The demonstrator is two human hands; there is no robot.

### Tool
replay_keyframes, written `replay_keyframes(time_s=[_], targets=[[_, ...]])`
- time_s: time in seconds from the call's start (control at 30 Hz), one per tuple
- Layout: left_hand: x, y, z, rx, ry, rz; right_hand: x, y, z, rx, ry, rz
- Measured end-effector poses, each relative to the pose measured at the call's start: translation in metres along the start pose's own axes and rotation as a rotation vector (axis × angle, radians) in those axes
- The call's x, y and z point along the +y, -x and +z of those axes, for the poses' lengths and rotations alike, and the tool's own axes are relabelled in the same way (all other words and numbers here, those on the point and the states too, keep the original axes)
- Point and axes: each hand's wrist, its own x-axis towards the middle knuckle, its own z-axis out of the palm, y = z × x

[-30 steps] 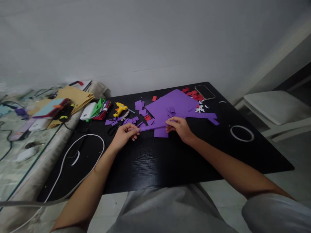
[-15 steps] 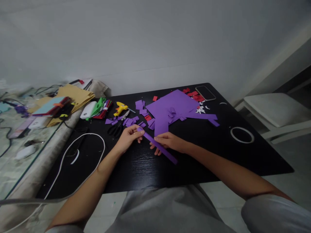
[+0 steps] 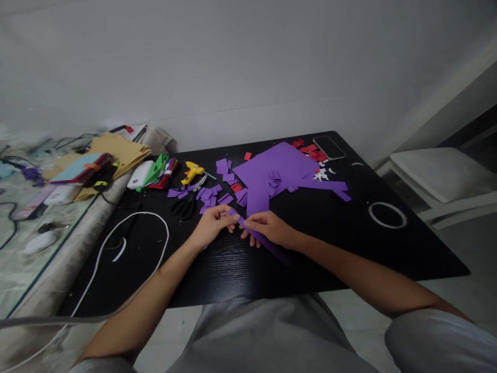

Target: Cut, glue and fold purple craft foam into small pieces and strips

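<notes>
A narrow purple paper strip [image 3: 267,242] slants down to the right between my two hands, above the black table. My left hand [image 3: 215,223] pinches its upper left end between thumb and fingers. Close beside it, my right hand [image 3: 269,228] grips the strip a little further along, and the lower end sticks out beneath that hand. Behind my hands lie a large purple sheet [image 3: 285,160] and a wide purple strip [image 3: 258,197]. Small purple paper pieces [image 3: 209,194] are scattered near black-handled scissors [image 3: 186,203], left of my hands.
A yellow glue gun [image 3: 192,172] lies behind the scissors. Red scraps [image 3: 312,150], white scraps [image 3: 321,173] and a phone [image 3: 329,147] are at the back right. A white ring [image 3: 387,215] lies on the right. A white cable [image 3: 101,248] loops on the left.
My left hand has slid right along the strip, closer to my right hand. The strip's lower end has shifted slightly right. The things on the table stay in place.
</notes>
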Motion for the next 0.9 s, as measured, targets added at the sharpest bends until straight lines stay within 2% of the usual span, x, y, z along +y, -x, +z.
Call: replay_keyframes(time_s=[0.37,0.9], targets=[[-0.0049,0.0000,-0.0010,-0.016,0.028,-0.006,0.0012,0.0002,0.0008,0.036,0.020,-0.005],[0.0005,0.0013,0.0016,-0.048,0.016,-0.016,0.0012,0.0024,0.0039,0.027,-0.034,0.032]])
